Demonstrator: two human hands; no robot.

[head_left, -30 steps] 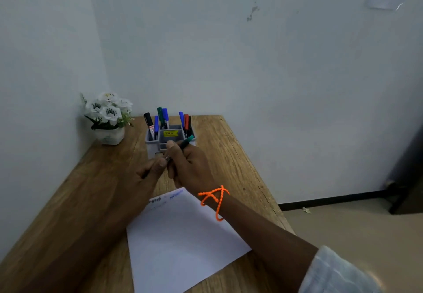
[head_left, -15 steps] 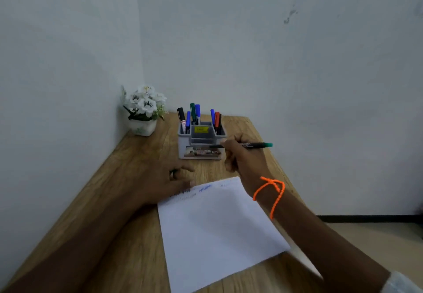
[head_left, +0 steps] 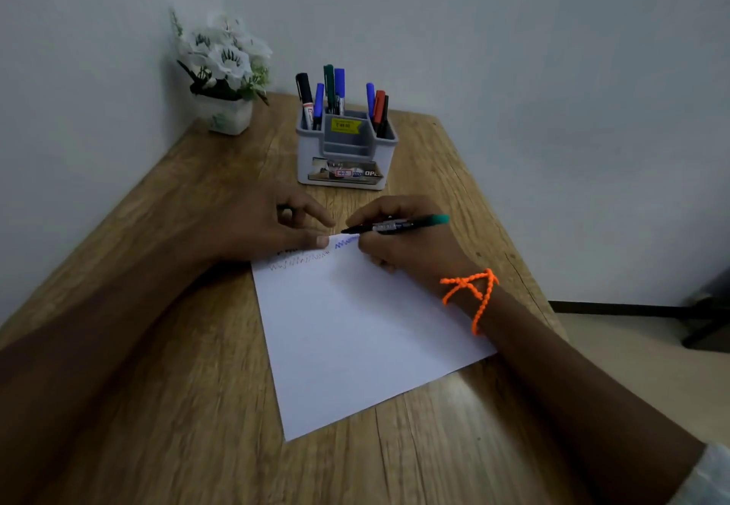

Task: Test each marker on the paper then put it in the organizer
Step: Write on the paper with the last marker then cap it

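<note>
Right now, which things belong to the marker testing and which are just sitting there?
Job: green-capped marker gripped by right hand; paper pressed by left hand; organizer holding markers.
Lying about: flower pot; orange wrist cord.

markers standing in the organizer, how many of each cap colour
Blue: 3
Black: 2
Green: 1
Red: 1
Total: 7 in the organizer; one more marker is in the right hand.
</note>
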